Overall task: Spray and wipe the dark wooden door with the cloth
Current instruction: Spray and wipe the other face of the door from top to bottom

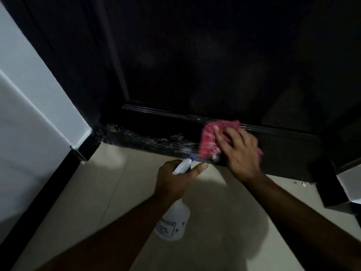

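Observation:
The dark wooden door (205, 65) fills the upper part of the view; its bottom rail carries whitish streaks and scuffs near the floor on the left. My right hand (239, 151) presses a red checked cloth (209, 139) flat against the bottom rail, just above the floor. My left hand (175, 180) grips a white spray bottle (172, 220) by its neck, with the nozzle pointing toward the door just below the cloth. The bottle's body hangs below my left wrist.
Pale floor tiles (121, 192) lie under my arms. A light wall (29, 114) with a black skirting board (39, 194) runs along the left. At the right, a dark door frame and a pale wall corner (349, 180) stand close to the door.

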